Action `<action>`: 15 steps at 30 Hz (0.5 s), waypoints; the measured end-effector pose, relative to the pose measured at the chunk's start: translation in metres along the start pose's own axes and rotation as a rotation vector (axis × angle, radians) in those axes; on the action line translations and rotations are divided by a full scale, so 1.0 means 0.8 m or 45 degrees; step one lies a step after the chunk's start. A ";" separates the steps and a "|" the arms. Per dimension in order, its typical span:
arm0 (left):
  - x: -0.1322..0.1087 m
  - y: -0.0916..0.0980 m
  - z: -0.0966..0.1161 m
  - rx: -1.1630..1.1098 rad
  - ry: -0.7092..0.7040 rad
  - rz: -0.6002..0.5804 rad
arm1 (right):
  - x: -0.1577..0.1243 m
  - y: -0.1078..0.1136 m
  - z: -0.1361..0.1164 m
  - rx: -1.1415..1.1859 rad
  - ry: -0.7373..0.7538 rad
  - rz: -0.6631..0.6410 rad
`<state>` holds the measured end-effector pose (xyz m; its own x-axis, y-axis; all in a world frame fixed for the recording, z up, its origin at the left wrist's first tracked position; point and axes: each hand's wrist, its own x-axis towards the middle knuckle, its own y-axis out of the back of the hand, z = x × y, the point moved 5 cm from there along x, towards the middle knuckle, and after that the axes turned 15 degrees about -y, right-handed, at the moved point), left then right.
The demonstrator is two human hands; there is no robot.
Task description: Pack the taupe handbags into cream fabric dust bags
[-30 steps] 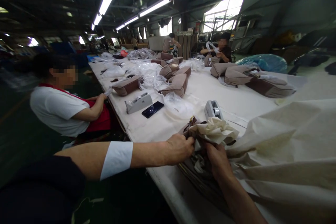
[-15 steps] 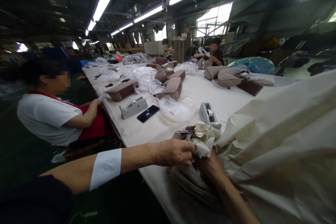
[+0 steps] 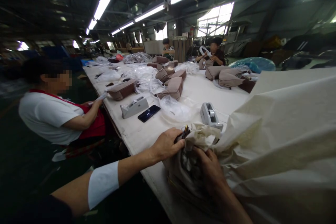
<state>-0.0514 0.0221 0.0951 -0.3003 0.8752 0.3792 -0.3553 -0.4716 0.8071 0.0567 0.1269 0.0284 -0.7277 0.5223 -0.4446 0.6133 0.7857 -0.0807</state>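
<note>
A long work table covered in off-white cloth (image 3: 228,101) runs away from the camera through a dim factory hall lit by rows of fluorescent ceiling tubes (image 3: 103,1) and a bright window (image 3: 216,15) at the far end. On it lie taupe leather handbags (image 3: 172,89), crumpled clear plastic bags (image 3: 174,110), two grey tape dispensers (image 3: 133,106), and a black phone (image 3: 149,113). A seated person in a white shirt and red apron (image 3: 56,115) works at the left edge. At the near edge, the left hand (image 3: 166,143) pinches a dark strap end with a gold clasp (image 3: 183,133), fingers closed on it. The right hand (image 3: 208,169) grips the soft beige handbag (image 3: 181,171), partly wrapped in a large cream dust cloth (image 3: 283,136). The bag's long axis cannot be told under the folds; its clasp end points away, up the table.
</note>
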 end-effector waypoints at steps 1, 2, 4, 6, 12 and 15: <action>0.003 0.000 -0.002 -0.011 0.027 0.012 | 0.004 -0.003 0.002 -0.013 -0.009 -0.013; 0.005 -0.001 -0.005 -0.022 0.065 0.006 | 0.007 -0.006 0.005 -0.026 -0.012 -0.021; 0.009 -0.005 -0.010 -0.055 0.139 -0.008 | 0.012 -0.011 0.010 -0.067 -0.013 -0.043; 0.010 -0.007 -0.012 -0.117 0.156 0.080 | 0.013 -0.015 0.010 -0.123 0.033 -0.080; -0.002 -0.007 0.016 -0.098 -0.249 0.466 | 0.005 -0.042 -0.003 -0.353 0.296 -0.232; -0.011 -0.008 0.018 -0.158 -0.272 0.470 | 0.003 -0.052 -0.006 -0.373 0.324 -0.282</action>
<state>-0.0342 0.0192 0.0932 -0.2421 0.6422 0.7273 -0.3662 -0.7546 0.5444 0.0279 0.0969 0.0353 -0.9066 0.3669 -0.2087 0.3478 0.9295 0.1230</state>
